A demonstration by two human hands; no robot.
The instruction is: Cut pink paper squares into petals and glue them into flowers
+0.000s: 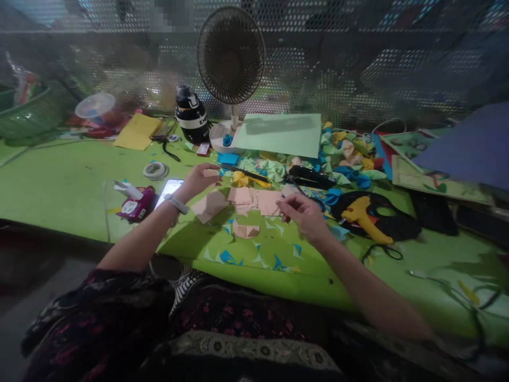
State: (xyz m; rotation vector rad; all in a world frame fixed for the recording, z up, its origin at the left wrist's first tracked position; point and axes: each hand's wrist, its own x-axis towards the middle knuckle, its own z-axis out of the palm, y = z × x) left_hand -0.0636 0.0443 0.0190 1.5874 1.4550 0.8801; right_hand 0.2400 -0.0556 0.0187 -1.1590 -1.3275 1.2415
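Note:
My left hand (199, 181) hovers over the table left of centre, fingers stretched forward and slightly apart. I see nothing held in it. Beneath and beside it lies a pale pink paper piece (210, 207). A long dark tool with a yellow part (254, 175) reaches close to its fingertips. My right hand (302, 212) is closed in a pinch at the edge of a pink paper square (270, 202); a small dark thing shows at the fingertips, too blurred to name. Another pink square (240, 196) lies to the left, and a folded pink piece (245, 229) sits nearer me.
Behind are a fan (231, 55), a black bottle (191, 114), green paper sheets (280, 135) and heaped paper scraps (350, 151). A stapler (312, 178) and yellow glue gun (366, 218) lie right. A lit phone (169, 191) and tape roll (155, 170) lie left.

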